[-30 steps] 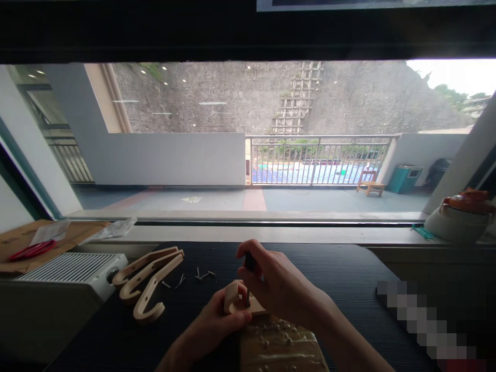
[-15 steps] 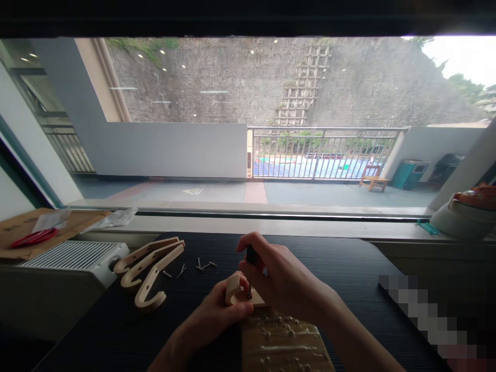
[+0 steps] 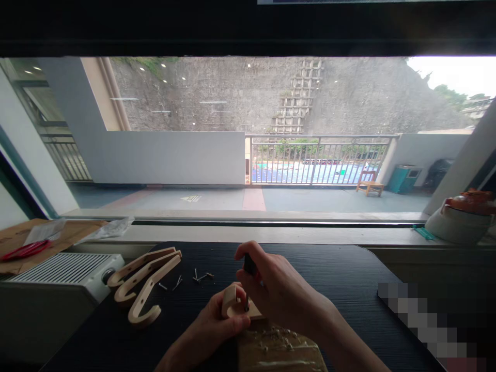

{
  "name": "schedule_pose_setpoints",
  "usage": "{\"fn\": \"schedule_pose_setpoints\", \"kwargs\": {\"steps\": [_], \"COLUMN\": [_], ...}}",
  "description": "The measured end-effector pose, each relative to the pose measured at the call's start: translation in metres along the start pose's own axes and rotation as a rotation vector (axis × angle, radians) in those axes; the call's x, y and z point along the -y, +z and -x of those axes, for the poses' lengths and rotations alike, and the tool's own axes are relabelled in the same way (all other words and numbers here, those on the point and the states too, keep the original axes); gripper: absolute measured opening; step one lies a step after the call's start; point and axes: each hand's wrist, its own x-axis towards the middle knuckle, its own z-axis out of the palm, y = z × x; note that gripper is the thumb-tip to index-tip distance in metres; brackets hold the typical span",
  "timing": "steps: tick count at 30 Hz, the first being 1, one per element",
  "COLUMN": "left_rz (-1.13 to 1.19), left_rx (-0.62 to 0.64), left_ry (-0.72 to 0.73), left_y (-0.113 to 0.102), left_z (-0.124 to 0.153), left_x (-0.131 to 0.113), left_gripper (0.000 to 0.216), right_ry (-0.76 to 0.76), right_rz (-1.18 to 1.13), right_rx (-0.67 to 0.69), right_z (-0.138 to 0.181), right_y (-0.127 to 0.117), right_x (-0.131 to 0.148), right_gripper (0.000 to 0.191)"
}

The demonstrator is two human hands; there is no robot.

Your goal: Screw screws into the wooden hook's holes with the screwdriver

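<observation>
Right hand (image 3: 277, 279) closed around a black-handled screwdriver (image 3: 249, 264), the person holds its tip at a pale wooden J-shaped hook (image 3: 229, 296), just left of that hand, gripped by the left hand (image 3: 220, 314) at the far end of a brown taped block (image 3: 279, 355). Work there looks unfinished; three similar loose hooks (image 3: 153, 283), apparently unworked, lie left near silver screws (image 3: 163, 286).
</observation>
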Motion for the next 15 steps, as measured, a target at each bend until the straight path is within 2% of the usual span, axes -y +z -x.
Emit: {"fn": "schedule_pose_setpoints", "kwargs": {"steps": [7, 15], "left_rz": [0.014, 0.015], "left_rx": [-0.014, 0.032], "left_ry": [0.005, 0.046], "left_y": [-0.0018, -0.0028], "left_z": [-0.0007, -0.0021], "left_x": [0.0059, 0.0059], "left_gripper": [0.036, 0.037], "right_ry": [-0.001, -0.004], "right_rz": [0.012, 0.032], "right_rx": [-0.009, -0.017], "right_z": [0.0014, 0.0005], "right_y": [-0.0003, -0.0018], "right_x": [-0.0006, 0.0011], "right_gripper": [0.021, 0.021]}}
